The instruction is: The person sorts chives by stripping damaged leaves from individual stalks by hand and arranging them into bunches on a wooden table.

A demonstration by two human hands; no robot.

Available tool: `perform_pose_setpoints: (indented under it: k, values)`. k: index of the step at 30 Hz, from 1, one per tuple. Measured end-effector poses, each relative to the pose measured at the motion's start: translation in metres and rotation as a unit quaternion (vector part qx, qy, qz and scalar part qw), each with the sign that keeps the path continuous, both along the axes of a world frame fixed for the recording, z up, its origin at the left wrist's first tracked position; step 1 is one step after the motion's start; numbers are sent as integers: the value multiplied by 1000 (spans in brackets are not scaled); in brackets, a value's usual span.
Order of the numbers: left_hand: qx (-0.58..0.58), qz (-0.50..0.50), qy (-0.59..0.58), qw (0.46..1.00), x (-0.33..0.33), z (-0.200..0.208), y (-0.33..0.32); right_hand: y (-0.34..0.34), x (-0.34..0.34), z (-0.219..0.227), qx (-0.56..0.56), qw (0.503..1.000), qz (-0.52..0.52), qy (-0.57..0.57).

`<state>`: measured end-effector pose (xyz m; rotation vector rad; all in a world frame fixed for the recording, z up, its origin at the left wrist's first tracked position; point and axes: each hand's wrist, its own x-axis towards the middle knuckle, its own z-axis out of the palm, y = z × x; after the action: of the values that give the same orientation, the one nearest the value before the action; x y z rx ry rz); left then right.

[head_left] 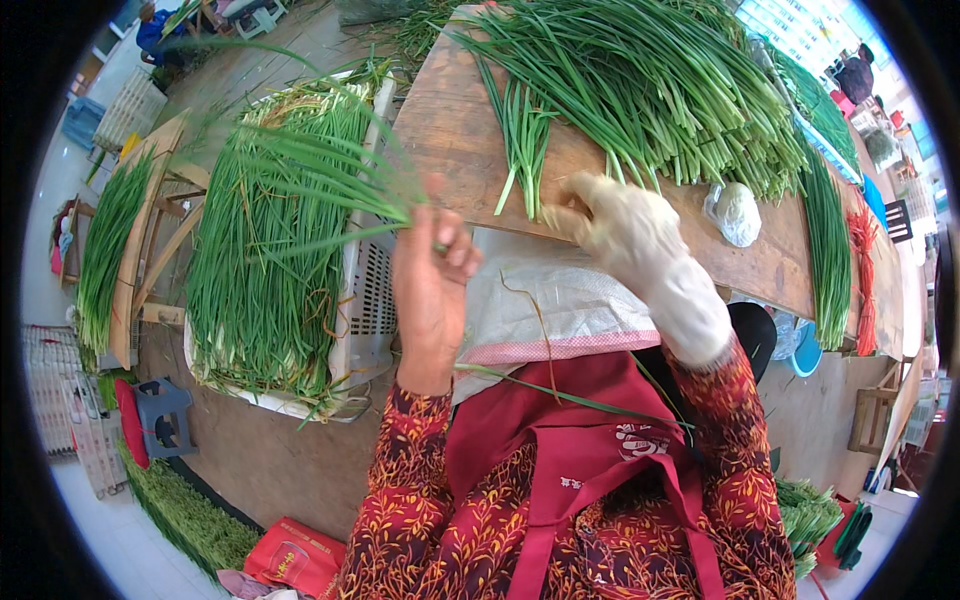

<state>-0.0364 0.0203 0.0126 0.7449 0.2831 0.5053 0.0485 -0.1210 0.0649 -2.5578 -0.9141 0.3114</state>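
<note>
My bare left hand [428, 265] is closed around the stalk ends of a small bunch of garlic chives [330, 172]. Their leaves fan out to the left, blurred, above the full crate. My right hand [625, 232] wears a pale glove and is at the near edge of the wooden table [440, 130]. Its slightly blurred fingers are apart, and no chives show in them. Just beside its fingertips lies a small separate bunch of chives [522, 150]. Behind it, a large pile of garlic chives [660, 80] covers the far part of the table.
On my left, a white plastic crate [368, 255] is heaped with chives. A white wrapped bundle [738, 215] lies right of my glove, with red ties [862, 280] farther along. A white woven sheet [520, 300] hangs over my lap. A blue stool [163, 415] stands at lower left.
</note>
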Motion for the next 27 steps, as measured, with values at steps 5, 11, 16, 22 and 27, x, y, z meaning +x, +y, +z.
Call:
perform_pose_setpoints:
  k: [5,11,16,22,27]
  values:
    - [-26,-87,98,991,17,-33,-5,30,21,-35,-102,991,-37,-80]
    - [245,-121,229,934,34,-43,6,22,22,-40,-22,995,-100,13]
    - [376,-114,243,887,40,-50,-4,16,14,-42,96,965,-147,195]
    - [56,-241,158,956,21,-30,-38,-1,7,-63,151,968,-156,123]
    - [14,-132,139,981,13,-31,-35,-17,10,-53,297,916,-164,216]
